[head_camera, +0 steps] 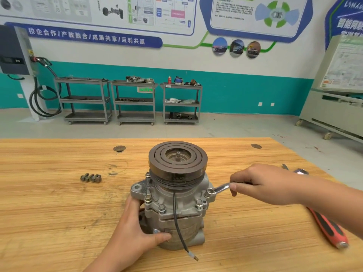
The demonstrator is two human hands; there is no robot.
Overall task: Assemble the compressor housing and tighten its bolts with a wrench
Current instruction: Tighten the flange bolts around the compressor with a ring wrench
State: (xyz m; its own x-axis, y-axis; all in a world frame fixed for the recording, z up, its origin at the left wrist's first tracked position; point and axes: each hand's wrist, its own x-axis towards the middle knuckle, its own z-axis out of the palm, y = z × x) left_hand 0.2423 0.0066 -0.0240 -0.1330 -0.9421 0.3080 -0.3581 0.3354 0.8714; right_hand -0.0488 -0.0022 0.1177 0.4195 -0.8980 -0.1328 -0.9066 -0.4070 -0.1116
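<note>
- Compressor housing [176, 203] stood upright on the surface [59, 213], pulley [177, 160] end up, in front of me.
- Risk 1: the wrench [220, 188] ring sat over the flange bolt [209, 192] on the right side. I could not tell whether it was fully down. If cocked, a pull would likely slip it off, round the head and throw my knuckles into the pulley.
- Risk 2: the housing stood on its end. Wrench torque could spin or tip it if my left grip gave.
- Risk 3: the black wire [177, 222] hung down the front, near my left thumb, and could get pinched.
- Risk 4: loose bolts [90, 177] lay well apart to the left. If they belong to this flange, tightening one side hard first might seat it unevenly.
- Right hand [261, 183]: grip closed round the wrench shank, fingers curled under, forearm reaching in from the right above the surface.
- Left hand [137, 232]: grip wrapped on the lower left of the housing, thumb across the front, fingers hidden behind.
</note>
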